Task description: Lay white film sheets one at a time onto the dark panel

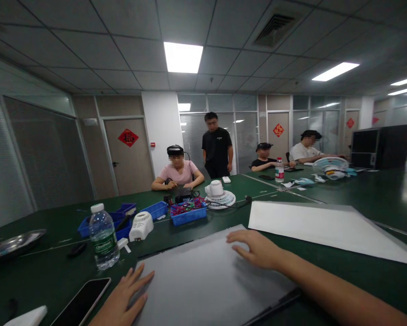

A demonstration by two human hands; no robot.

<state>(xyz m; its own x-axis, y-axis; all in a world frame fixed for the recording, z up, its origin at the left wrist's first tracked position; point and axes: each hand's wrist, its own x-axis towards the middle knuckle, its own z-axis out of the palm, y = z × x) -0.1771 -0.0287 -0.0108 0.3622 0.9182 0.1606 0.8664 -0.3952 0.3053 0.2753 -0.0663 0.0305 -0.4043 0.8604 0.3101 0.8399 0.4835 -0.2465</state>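
A large pale grey sheet [189,276] lies in front of me on the green table, with a dark edge showing beneath it on the far and right sides. My left hand [125,294] rests at the sheet's left edge, fingers spread. On its far right part lies my right hand [254,246], fingers stretched out and slightly apart, holding nothing. Just left of my left hand is a phone [83,301] with a dark screen. Behind the phone stands a clear water bottle [103,237] with a green label and white cap.
Blue trays [189,216] with wires and parts, a white fan part [220,199] and a white housing [141,225] stand beyond the sheet. White paper [325,226] lies at right, a metal tray [15,244] at far left. Several people are across the table.
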